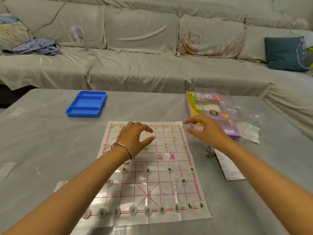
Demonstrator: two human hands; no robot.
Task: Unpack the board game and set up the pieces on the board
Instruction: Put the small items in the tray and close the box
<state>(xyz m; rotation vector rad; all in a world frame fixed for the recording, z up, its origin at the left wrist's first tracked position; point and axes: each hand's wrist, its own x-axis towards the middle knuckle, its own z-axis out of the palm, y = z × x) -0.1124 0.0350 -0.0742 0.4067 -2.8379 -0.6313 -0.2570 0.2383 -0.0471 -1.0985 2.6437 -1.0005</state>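
On a grey table [42, 141], black pieces [147, 211] lined the near edge of a paper board [169, 192], with more of them on the rows just beyond. Two bare forearms reached across it. The left hand [135, 134], a silver bracelet [122, 147] at its wrist, hung over the board's far half with fingers loosely curled and thumb apart, holding nothing visible. The right hand [205, 131] hung by the far right corner, fingers spread and relaxed, also empty. Red pieces [163, 126] stood along the far edge and the rows inside it, some hidden by the left hand. Keys [210, 152] and a paper slip [228, 167] lay just right of the board. A purple box [213, 112] lay past the far right corner, with crumpled plastic wrap [245, 114] beside it. A blue tray [87, 104] with three compartments sat past the far left corner, apart from the board. A covered sofa [135, 65] behind the table bore a small fan [77, 36] and a teal cushion [286, 53].
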